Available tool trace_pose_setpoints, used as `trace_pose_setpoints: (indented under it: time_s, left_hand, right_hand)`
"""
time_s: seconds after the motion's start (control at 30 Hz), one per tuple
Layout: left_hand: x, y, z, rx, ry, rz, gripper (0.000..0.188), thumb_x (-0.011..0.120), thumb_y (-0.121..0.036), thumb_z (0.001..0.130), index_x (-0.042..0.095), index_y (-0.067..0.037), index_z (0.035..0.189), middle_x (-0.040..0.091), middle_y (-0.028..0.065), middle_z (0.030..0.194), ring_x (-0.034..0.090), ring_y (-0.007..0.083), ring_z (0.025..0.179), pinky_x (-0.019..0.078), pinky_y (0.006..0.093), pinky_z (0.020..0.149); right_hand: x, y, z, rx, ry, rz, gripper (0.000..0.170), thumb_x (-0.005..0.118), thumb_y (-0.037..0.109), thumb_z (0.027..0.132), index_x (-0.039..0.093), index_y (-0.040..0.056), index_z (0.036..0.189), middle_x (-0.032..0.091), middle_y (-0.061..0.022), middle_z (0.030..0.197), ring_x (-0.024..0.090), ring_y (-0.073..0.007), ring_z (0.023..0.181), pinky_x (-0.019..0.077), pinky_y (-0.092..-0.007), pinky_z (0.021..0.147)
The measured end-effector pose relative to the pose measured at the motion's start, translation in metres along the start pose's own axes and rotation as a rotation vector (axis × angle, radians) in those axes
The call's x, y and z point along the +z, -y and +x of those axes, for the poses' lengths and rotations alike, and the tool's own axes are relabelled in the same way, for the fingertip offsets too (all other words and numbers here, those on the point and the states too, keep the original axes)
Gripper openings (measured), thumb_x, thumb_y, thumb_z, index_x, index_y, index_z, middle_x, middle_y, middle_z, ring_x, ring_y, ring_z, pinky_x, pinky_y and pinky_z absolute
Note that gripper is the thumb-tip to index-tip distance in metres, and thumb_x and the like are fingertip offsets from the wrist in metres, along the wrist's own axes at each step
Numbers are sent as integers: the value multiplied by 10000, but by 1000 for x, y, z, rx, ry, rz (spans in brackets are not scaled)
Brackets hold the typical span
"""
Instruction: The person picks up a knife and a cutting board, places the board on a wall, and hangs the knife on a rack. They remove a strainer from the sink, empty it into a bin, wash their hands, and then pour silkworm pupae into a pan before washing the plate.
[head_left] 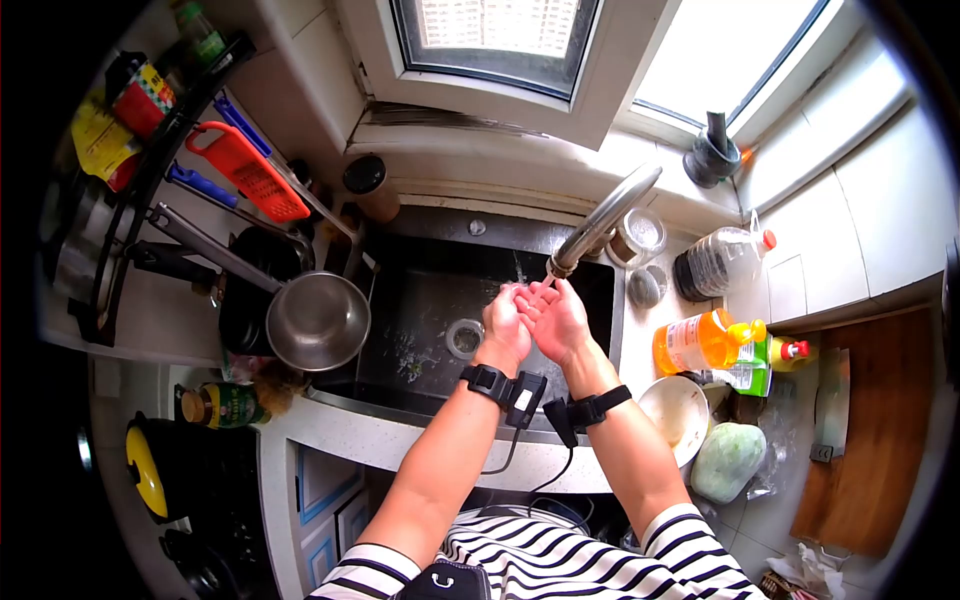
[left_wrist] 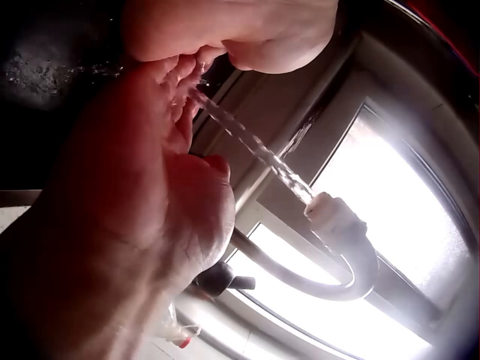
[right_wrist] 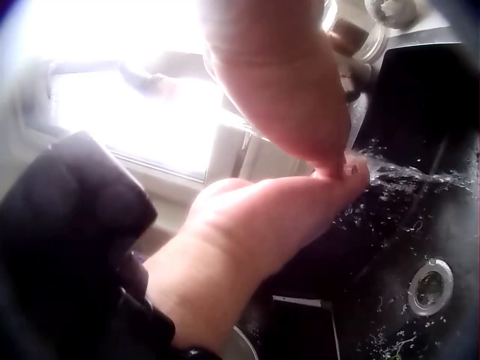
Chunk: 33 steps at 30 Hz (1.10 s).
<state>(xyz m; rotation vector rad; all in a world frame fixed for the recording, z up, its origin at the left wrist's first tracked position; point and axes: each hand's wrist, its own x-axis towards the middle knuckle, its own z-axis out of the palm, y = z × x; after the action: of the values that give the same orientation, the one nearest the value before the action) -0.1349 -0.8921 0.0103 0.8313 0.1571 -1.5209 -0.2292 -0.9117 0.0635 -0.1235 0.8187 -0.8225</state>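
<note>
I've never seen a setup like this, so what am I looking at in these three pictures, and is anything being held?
There is no robot here, just a person at a kitchen sink. The wide picture comes from a camera on the head, looking down. The other two come from small cameras strapped to the wrists, one on each.

The left hand and right hand are together under the faucet, with water running onto them. I see no object in either.

Small scraps lie in the sink near the drain. To the left is a metal pan; to the right are an orange bottle and a pale bowl.
</note>
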Motion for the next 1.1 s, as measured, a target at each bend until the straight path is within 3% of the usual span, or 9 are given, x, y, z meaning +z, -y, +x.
trace_pose_setpoints:
  time_s: [0.2,0.3,0.43,0.57,0.63,0.73,0.93,1.07,1.1]
  left_hand:
    - [29,-3,-19,93,-103,79,142,425,-135,929,527,-40,954,590,51,915,573,168,828,479,299,751]
    - [21,4,-12,140,68,198,127,421,-132,928,496,-40,975,579,67,968,563,172,873,474,312,771]
    - [13,21,-6,172,-100,499,274,439,-325,968,535,-69,994,549,23,999,499,144,920,435,311,812]
    - [14,33,-27,70,-129,414,298,455,-409,948,556,-130,918,547,-8,906,487,109,864,430,325,772]
    - [-12,35,-8,-35,-49,465,511,390,-527,945,532,-92,1174,535,57,1142,475,170,1045,400,324,912]
    - [-18,53,4,101,-145,471,363,391,-446,966,541,-129,875,539,-1,874,483,137,821,429,327,748]
    - [-25,41,1,78,-94,418,532,368,-556,941,532,-86,1129,532,50,1068,471,162,974,413,336,862]
    - [-5,51,-20,77,100,350,646,328,-597,928,397,-77,1304,350,65,1305,310,203,1205,280,333,1003]
    - [-4,59,-27,78,226,317,748,319,-612,921,266,-76,1442,162,72,1525,140,242,1399,157,355,1120]
  right_hand:
    - [-11,-7,21,-59,-51,-100,397,369,352,976,518,-8,1048,607,-141,1029,586,-242,955,469,-342,871]
    - [-10,-15,27,-45,40,-102,394,366,361,985,556,16,999,613,-109,980,579,-244,917,463,-359,864]
    - [-13,-27,21,-22,22,-270,388,366,461,975,536,112,971,585,-31,937,531,-176,856,441,-326,796]
    - [-33,-45,26,7,-18,-293,549,341,570,939,494,135,1237,508,-23,1220,456,-153,1120,363,-306,961]
    - [-15,-45,-7,-8,8,-398,577,327,584,936,468,144,1281,483,-21,1259,428,-149,1164,340,-305,989]
    - [-36,-44,8,48,59,-418,626,298,628,918,468,149,1284,525,-41,1181,470,-171,1090,390,-331,935]
    - [-31,-54,2,-6,123,-537,678,256,636,918,428,119,1320,464,-10,1292,411,-179,1184,326,-330,1024]
    - [-33,-29,11,8,-14,-519,664,272,615,930,441,95,1307,533,-67,1160,486,-176,1069,399,-315,953]
    - [-42,-22,20,-50,14,-519,666,278,605,934,450,74,1298,536,-72,1167,488,-183,1071,403,-318,941]
